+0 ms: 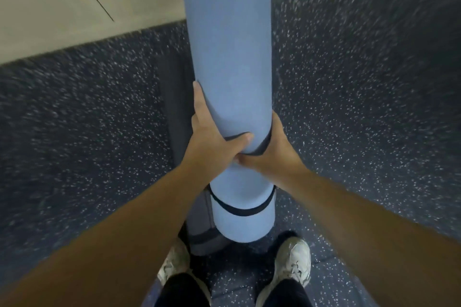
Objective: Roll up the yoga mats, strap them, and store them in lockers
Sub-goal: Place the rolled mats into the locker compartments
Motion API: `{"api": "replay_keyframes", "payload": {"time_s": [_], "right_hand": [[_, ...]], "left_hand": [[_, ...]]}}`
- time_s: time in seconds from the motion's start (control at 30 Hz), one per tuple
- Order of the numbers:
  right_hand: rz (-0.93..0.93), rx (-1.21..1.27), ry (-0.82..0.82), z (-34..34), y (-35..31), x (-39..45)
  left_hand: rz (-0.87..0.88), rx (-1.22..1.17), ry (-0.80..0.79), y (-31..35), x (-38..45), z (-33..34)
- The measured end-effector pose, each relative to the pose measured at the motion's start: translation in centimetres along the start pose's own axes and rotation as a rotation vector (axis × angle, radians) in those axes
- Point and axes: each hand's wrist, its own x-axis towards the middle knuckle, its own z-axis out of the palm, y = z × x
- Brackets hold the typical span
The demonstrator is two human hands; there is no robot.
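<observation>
Hands [214,132] [272,149] grip blue mat [229,45] before beige lockers [50,2].

The dark navy rubber floor [349,87], flecked with white, spreads across the view. A dark grey rolled mat [174,107] lies on it from centre toward 6 o'clock. Two worn white lace-up trainers [294,262] stand at 6 o'clock. Beige cabinet fronts [50,7] meet the floor at 11 o'clock.
</observation>
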Motion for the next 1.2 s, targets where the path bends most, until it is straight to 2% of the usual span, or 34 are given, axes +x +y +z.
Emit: {"api": "replay_keyframes", "payload": {"time_s": [0.2,0.37,0.53,0.83,1.2], "right_hand": [[-0.32,-0.056,-0.098,-1.6,-17.4,-4.4],[-0.468,-0.194,-0.11,-4.9,-31.6,-11.3],[-0.608,-0.187,-0.13,-7.0,-42.5,-17.7],[-0.672,-0.131,-0.1,-6.9,-52.9,-23.6],[-0.694,0.051,-0.041,-5.8,-60.2,-21.5]], "left_hand": [[0.166,-0.067,0.117,13.9,-4.3,-9.9],[0.293,-0.122,0.187,26.1,-10.0,-16.0],[0.398,-0.159,0.214,35.7,-13.6,-21.0],[0.437,-0.088,0.126,44.6,-15.7,-28.1],[0.604,0.004,0.089,50.6,-11.2,-33.8]]}}
